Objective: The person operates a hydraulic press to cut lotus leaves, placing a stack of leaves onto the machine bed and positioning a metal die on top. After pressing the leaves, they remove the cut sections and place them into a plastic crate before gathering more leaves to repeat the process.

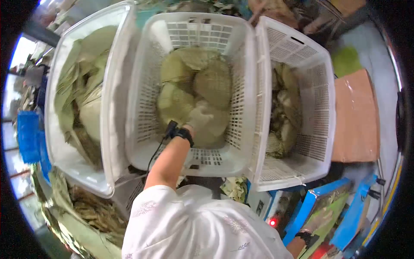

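My left hand (200, 115), in a pale glove with a black band at the wrist, reaches down into the middle white basket (136, 103). It is over the rounded green fabric-like bundles (176, 101) in there and seems to touch one; motion smears its fingers. My right hand (317, 221), low on the right, is blurred too, and its grip does not show. It is beside flat green material (325, 216) at a blue-edged box or frame (304, 211).
A white tub (110, 108) with folded green pieces stands on the left. Another white basket (317, 112) with dark green bundles is on the right, beside a brown cardboard piece (355, 116). More green material (82, 228) lies lower left. A red light (272, 222) glows near my body.
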The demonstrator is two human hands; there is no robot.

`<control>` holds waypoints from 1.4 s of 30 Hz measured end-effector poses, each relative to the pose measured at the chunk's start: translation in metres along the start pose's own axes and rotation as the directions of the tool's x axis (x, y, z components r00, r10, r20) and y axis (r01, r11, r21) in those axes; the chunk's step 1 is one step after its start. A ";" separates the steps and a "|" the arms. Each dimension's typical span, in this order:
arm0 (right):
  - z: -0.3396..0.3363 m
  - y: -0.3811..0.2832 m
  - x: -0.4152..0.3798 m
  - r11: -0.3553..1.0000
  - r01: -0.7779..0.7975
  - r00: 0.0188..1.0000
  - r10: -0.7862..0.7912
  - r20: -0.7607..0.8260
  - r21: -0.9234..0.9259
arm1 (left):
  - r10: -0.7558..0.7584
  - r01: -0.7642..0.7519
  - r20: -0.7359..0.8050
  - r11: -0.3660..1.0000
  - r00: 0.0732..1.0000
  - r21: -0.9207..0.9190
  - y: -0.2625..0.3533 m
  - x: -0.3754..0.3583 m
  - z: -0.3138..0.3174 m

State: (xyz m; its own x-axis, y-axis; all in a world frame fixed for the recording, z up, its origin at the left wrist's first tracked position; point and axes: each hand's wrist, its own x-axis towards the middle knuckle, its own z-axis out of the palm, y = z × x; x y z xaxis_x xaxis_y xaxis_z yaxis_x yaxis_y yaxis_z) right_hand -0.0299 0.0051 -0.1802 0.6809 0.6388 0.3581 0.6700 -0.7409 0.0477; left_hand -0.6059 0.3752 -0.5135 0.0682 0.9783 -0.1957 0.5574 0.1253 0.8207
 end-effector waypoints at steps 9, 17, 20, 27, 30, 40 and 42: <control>0.084 -0.237 -0.045 0.546 0.560 0.685 -0.728 0.023 0.623 | 0.097 -0.078 -0.432 0.995 0.897 0.063 0.171 -0.158 -0.164; 0.197 -0.273 -0.110 0.444 -0.093 0.400 -0.803 0.442 0.891 | 0.010 0.338 -0.647 0.847 0.763 0.411 0.248 -0.439 -0.229; 0.175 -0.278 -0.109 0.503 -0.180 0.415 -0.741 0.529 0.845 | -0.018 0.587 -0.755 0.641 0.656 0.494 0.273 -0.522 -0.240; 0.201 -0.289 -0.093 0.595 0.016 0.457 -0.720 0.523 0.804 | -0.441 0.862 -0.764 0.415 0.470 0.291 0.243 -0.678 -0.247; 0.244 -0.301 -0.067 0.539 0.052 0.437 -0.769 0.466 0.841 | -0.600 0.908 -0.723 0.408 0.343 0.092 0.231 -0.754 -0.235; 0.249 -0.357 -0.047 0.655 0.237 0.651 -0.655 0.384 0.717 | -0.806 0.987 -0.592 -0.091 0.004 0.131 0.222 -0.766 -0.127; 0.257 -0.356 -0.044 0.647 0.345 0.648 -0.688 0.325 0.680 | -0.761 0.982 -0.649 -0.134 -0.017 0.130 0.207 -0.766 -0.115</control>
State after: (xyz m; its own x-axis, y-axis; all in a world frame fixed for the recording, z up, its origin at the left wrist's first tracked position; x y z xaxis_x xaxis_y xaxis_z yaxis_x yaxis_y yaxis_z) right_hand -0.2219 0.2942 -0.4525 0.0766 0.9916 -0.1038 0.8694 -0.1174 -0.4800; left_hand -0.6383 -0.3294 -0.1319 -0.9620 -0.0053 -0.2728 0.1003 0.9229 -0.3717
